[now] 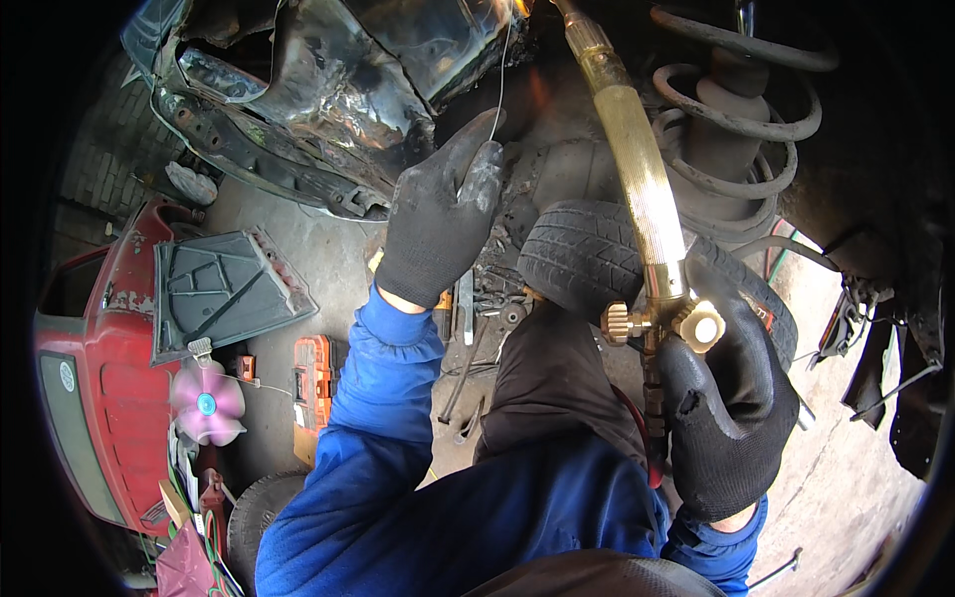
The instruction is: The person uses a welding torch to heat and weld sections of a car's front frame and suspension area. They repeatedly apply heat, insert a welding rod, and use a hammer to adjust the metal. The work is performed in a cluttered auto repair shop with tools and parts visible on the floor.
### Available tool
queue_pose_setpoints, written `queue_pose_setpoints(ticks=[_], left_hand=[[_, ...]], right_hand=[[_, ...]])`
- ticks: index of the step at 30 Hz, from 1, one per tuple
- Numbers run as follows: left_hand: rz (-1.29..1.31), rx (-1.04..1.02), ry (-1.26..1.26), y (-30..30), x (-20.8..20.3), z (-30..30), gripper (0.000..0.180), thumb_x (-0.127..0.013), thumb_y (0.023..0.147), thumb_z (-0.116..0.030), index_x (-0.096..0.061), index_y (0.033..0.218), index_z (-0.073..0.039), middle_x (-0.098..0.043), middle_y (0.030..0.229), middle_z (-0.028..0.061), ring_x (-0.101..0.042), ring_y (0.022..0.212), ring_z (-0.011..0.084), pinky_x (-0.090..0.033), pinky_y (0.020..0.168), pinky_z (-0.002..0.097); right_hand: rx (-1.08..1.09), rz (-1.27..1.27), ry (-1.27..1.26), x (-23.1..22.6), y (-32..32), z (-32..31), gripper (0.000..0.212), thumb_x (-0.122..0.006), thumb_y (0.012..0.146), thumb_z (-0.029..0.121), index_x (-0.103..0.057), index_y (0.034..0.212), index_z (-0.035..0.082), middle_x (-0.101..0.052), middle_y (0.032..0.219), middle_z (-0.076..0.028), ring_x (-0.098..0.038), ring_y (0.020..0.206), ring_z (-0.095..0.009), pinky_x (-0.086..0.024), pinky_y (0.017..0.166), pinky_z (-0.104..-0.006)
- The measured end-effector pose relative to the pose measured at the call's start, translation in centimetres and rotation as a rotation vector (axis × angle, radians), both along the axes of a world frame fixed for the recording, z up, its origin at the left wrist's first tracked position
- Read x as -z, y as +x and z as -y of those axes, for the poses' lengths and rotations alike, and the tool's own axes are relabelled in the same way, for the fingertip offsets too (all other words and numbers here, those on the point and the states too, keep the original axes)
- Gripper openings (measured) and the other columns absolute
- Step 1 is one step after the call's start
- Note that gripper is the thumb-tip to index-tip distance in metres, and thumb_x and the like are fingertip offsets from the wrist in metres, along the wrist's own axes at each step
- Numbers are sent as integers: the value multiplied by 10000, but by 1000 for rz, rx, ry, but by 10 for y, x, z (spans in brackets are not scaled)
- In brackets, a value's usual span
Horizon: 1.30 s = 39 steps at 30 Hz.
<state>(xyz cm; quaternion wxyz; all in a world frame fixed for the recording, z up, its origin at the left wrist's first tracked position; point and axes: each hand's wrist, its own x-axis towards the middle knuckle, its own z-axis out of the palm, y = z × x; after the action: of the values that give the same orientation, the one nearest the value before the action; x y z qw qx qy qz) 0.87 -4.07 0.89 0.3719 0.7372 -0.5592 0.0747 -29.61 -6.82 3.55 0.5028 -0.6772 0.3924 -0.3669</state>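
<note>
My right hand (pixel 731 408), in a dark glove, grips a brass gas torch (pixel 642 189) just below its valve knobs; the long torch neck rises toward a bright glow at the top edge. My left hand (pixel 443 214), also gloved, pinches a thin metal filler rod (pixel 501 70) that runs up toward the same glow. Both tips meet at scorched, bent car body sheet metal (pixel 338 80) overhead. My sleeves are blue, and my knee is under the torch.
A tyre (pixel 587 254) lies under the torch, with a coil spring and strut (pixel 741 119) to the right. A red car door (pixel 99 368) lies at the left, beside a pink fan blade (pixel 206 401) and an orange tool case (pixel 313 378). Hand tools are scattered on the concrete floor.
</note>
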Motion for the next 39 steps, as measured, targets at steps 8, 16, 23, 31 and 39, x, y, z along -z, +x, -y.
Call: queue_pose_setpoints(ticks=[8, 16, 23, 31, 39], left_hand=[[0, 4, 1, 0, -1, 1, 421, -632, 1132, -244, -700, 1517, -87, -690, 778, 70, -660, 710, 123, -547, 721, 341], [-9, 11, 10, 0, -2, 2, 418, -623, 1130, -231, -701, 1512, -81, -689, 758, 66, -661, 703, 130, -549, 719, 350], [-125, 29, 63, -4, 16, -22, 433, -634, 1120, -148, -672, 1543, -63, -692, 827, 44, -629, 721, 102, -531, 695, 308], [-311, 7, 132, -27, 95, -73, 432, -682, 1080, -117, -661, 1495, -1, -723, 1181, 199, -708, 1024, 312, -571, 899, 395], [-238, 41, 100, -50, 130, -76, 443, -636, 1121, -119, -630, 1546, 5, -755, 946, 88, -644, 783, 130, -534, 718, 314]], right_hand=[[-51, -39, -178, 8, -3, 6, 477, -820, 1003, 122, -716, 1453, 1, -778, 1352, -187, -763, 1232, -292, -589, 1080, -425], [-31, 46, -15, 8, 2, 2, 473, -790, 994, 124, -718, 1439, -20, -792, 1296, -153, -746, 1170, -226, -567, 1071, -398], [-77, 18, -49, 9, -5, 1, 497, -756, 988, 76, -687, 1467, -39, -787, 1288, -142, -729, 1176, -209, -554, 1067, -371], [-150, -28, -80, 47, -38, -14, 522, -876, 916, 81, -723, 1402, -33, -798, 1217, -217, -810, 1085, -299, -627, 932, -384], [-200, -20, -28, 73, -67, -35, 652, -920, 866, 79, -686, 1468, -8, -788, 1161, -211, -811, 961, -285, -635, 823, -382]])
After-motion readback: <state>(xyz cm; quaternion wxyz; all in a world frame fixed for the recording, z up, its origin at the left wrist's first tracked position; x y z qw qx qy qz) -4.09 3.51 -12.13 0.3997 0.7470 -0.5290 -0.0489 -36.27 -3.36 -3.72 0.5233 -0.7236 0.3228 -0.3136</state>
